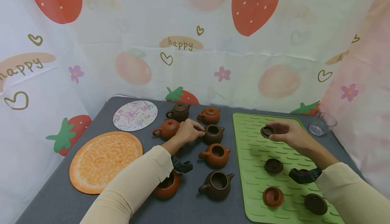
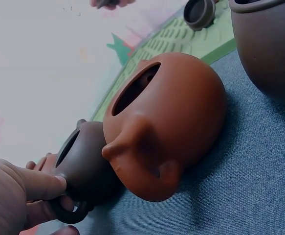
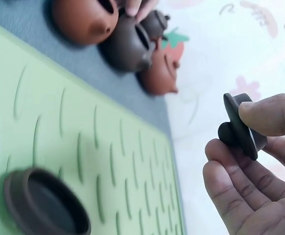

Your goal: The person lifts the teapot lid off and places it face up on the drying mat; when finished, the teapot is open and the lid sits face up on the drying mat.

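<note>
My left hand pinches the handle of a dark brown teapot, which stands lidless on the grey cloth; the left wrist view shows thumb and finger at the handle's top. Over the green mat, my right hand holds a dark teapot lid by its edge, hollow side up and knob down. Nearer me are an open orange teapot and an open dark teapot. Another open orange teapot is partly hidden by the left sleeve.
Lidded teapots, one dark and two orange, stand at the back. On the mat lie dark lids and an orange lid. An orange-slice placemat and patterned disc lie left; a glass sits far right.
</note>
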### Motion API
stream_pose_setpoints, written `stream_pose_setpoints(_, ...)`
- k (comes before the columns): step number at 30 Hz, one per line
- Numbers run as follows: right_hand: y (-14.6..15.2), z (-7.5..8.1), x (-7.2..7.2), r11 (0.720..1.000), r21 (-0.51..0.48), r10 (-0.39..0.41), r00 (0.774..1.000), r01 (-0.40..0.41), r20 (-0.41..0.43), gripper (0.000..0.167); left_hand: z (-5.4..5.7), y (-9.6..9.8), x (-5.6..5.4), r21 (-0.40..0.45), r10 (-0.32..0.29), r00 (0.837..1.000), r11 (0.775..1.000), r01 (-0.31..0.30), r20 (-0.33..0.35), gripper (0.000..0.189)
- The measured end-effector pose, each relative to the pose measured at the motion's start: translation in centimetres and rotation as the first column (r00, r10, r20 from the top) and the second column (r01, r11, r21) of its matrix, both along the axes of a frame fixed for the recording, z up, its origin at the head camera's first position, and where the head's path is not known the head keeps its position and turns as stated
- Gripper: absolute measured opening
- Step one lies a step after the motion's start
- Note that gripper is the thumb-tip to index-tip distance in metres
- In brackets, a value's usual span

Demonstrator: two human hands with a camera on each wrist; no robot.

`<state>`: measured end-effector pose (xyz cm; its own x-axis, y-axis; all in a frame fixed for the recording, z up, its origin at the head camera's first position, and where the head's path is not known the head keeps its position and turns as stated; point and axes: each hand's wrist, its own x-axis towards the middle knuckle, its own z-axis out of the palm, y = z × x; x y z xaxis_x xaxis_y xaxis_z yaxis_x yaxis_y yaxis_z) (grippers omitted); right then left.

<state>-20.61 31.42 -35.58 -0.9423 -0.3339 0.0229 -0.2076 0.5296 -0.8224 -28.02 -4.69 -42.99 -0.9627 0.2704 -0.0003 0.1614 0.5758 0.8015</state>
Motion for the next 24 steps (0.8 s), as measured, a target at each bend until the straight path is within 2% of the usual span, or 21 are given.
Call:
stream_pose_setpoints(8, 2.0, -0.9, 0.3, 0.995, 0.101, -0.028, 0.999, 0.025, 0.031, 0.053, 0.0, 0.1, 0.0, -0.005, 0.001, 1.000, 1.000, -0.001, -0.002, 0.008)
stream_pose_setpoints(15, 3.2, -1.7, 0.4, 0.998, 0.068, -0.007, 0.997, 0.002, 0.082, 0.051, 0.1, 0.2, 0.0, -0.007, 0.001, 1.000, 1.000, 0.000, 0.006, 0.007)
stream_pose_setpoints(24, 4.7, -2.4, 0.4, 0.994, 0.112, -0.010, 0.985, -0.009, 0.171, 0.057, 0.2, 0.1, 0.1, -0.004, 0.006, 1.000, 1.000, -0.006, 0.016, 0.007)
